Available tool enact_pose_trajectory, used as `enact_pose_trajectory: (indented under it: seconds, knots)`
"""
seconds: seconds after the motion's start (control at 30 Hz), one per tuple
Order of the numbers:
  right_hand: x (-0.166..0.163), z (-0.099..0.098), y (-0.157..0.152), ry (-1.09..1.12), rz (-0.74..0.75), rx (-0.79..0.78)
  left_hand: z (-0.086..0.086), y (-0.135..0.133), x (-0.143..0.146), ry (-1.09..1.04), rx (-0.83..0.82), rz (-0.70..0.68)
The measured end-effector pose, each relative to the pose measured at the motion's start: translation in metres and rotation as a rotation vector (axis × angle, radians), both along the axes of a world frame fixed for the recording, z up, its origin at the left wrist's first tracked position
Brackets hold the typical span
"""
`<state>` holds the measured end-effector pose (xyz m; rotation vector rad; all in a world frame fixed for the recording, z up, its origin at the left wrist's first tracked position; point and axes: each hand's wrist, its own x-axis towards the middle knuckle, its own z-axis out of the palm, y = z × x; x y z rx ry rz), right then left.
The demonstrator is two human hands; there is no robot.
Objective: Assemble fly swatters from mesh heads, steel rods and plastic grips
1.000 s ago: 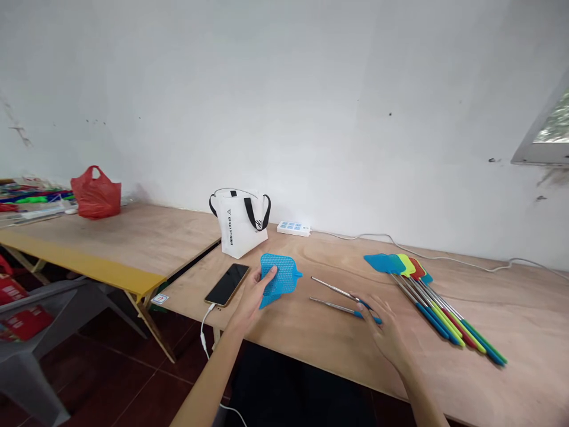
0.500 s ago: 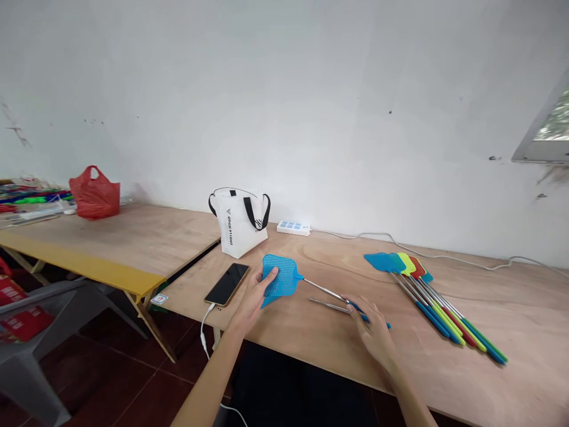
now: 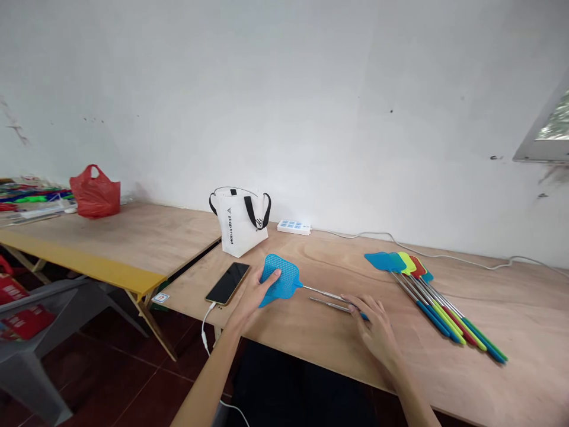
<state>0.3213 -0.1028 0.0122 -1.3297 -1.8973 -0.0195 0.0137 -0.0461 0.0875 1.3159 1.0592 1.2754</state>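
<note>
And it's a firm pinch on the left: the left hand (image 3: 255, 290) has its thumb across the face of the blue head (image 3: 287, 274), fingers tucked beneath. The right grip is closing round the rod (image 3: 322, 291), thumb and fingers at the handle end, though the palm hides just how tight. The head sits low over the tabletop (image 3: 511, 293), just right of the phone (image 3: 227, 283), its neck meeting the rod's tip; whether the two are seated, I can't tell from here! Another blue layer peeks out below, perhaps a second head. A spare rod (image 3: 326, 303) lies alongside, its back end under the right hand (image 3: 376, 325).

How will it handle? The head looks light and bendy, perforated plastic, likely to flex if shoved from its far edge; the stiffer spot should be close to the neck. The rod seems slim, rigid, probably slick on the bare metal, so the coloured handle offers the surer hold. Over on the right, the swatters (image 3: 434, 308) lie fanned, heads overlapping, handles towards the near edge.
</note>
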Motion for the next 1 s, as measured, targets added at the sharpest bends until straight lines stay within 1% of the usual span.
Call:
enact_pose_trajectory:
  seconds: [0.07, 0.13, 0.3, 0.37, 0.47, 0.6, 0.8, 0.9, 1.0]
  knots:
    - [-0.005, 0.004, -0.002, -0.003, 0.015, 0.000, 0.001, -0.004, 0.006, 0.025, 0.004, -0.034]
    - [-0.012, 0.008, -0.005, -0.002, 0.031, -0.014, -0.002, -0.007, 0.016, 0.031, 0.029, -0.049]
    - [-0.025, 0.013, -0.009, -0.062, 0.016, -0.029, -0.020, -0.009, 0.038, 0.030, 0.084, -0.121]
    - [-0.026, 0.013, -0.011, -0.108, -0.018, -0.008, -0.024, -0.009, 0.040, 0.019, 0.086, -0.127]
    - [-0.025, 0.014, -0.012, -0.206, -0.064, 0.036, -0.024, -0.008, 0.039, 0.038, 0.081, -0.153]
    - [-0.028, 0.015, -0.013, -0.290, -0.045, 0.087, -0.021, -0.010, 0.038, 0.107, 0.126, -0.145]
    - [-0.031, 0.010, -0.012, -0.214, 0.020, 0.105, -0.027, -0.013, 0.041, 0.131, 0.183, -0.209]
    - [-0.034, 0.008, -0.012, -0.152, 0.068, 0.101, -0.032, -0.011, 0.041, 0.136, 0.181, -0.202]
    - [-0.037, 0.005, -0.011, -0.131, 0.077, 0.082, -0.038, -0.010, 0.040, 0.145, 0.186, -0.177]
